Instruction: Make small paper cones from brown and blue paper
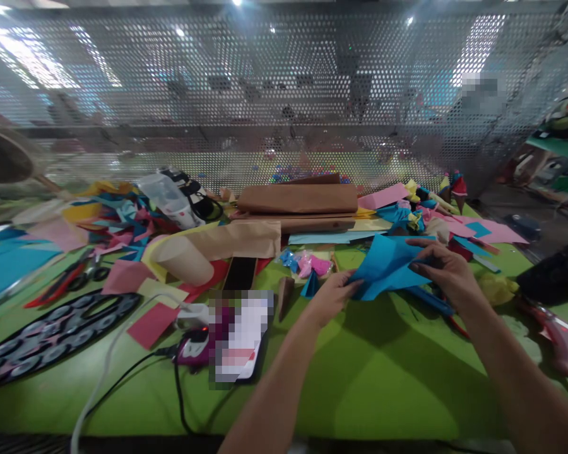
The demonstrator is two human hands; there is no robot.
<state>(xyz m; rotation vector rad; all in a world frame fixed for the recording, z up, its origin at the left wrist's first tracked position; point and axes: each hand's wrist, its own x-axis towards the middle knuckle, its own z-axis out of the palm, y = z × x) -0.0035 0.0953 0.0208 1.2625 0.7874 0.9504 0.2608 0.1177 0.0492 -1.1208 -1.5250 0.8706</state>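
Note:
A creased sheet of bright blue paper (383,265) is held up over the green table, between both hands. My left hand (332,296) pinches its lower left corner, thumb on top. With fingers and thumb closed together, my right hand (442,265) grips the sheet's upper right edge. Just left of my left hand stand a small blue paper cone (310,285) and a brown paper cone (284,296). Behind them lie small clear bags (307,261) with blue and pink contents. A blue stick-like tool (428,299) lies partly hidden below the sheet and my right hand.
A pink glue gun (561,343) lies at the right edge. Left are a phone (243,343), a purple power strip (192,348) with cables, scissors (88,271) and a black patterned oval (52,334). Folded brown paper (298,199) lies at the back, before a perforated metal screen (284,82).

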